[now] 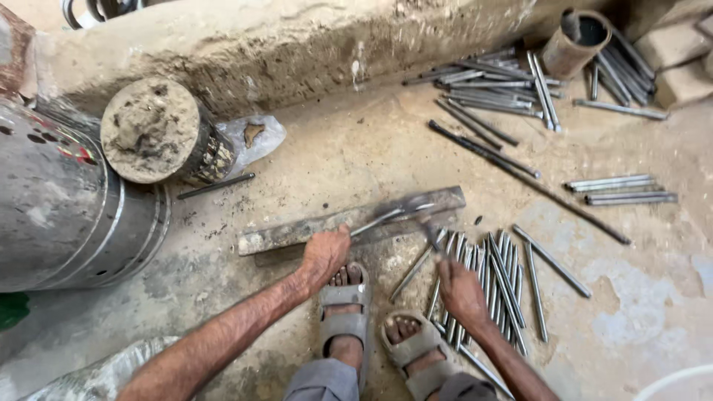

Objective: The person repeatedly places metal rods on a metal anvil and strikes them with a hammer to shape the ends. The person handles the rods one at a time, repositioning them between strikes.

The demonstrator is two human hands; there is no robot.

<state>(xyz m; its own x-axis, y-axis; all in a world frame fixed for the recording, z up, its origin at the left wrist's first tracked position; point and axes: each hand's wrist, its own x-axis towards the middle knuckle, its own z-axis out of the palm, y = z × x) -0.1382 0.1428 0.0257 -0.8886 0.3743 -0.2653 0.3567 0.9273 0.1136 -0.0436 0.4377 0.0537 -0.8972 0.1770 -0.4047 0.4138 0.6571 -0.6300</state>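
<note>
My left hand [324,252] grips one end of a thin metal rod [379,220] and holds it against a long flat steel bar [297,232] lying on the concrete floor. My right hand [459,288] is closed around a hammer handle; the hammer [423,215] is blurred with motion above the rod's far end. Just right of that hand lies a pile of several short metal rods [497,278]. My two sandalled feet [371,327] rest on the floor below the bar.
A large metal drum [59,208] lies at the left beside a mud-caked cylinder [152,130]. More rods are heaped at the back right [497,85] by a rusty pipe [575,41], with a small bundle [620,189] at the right. A concrete ledge runs behind.
</note>
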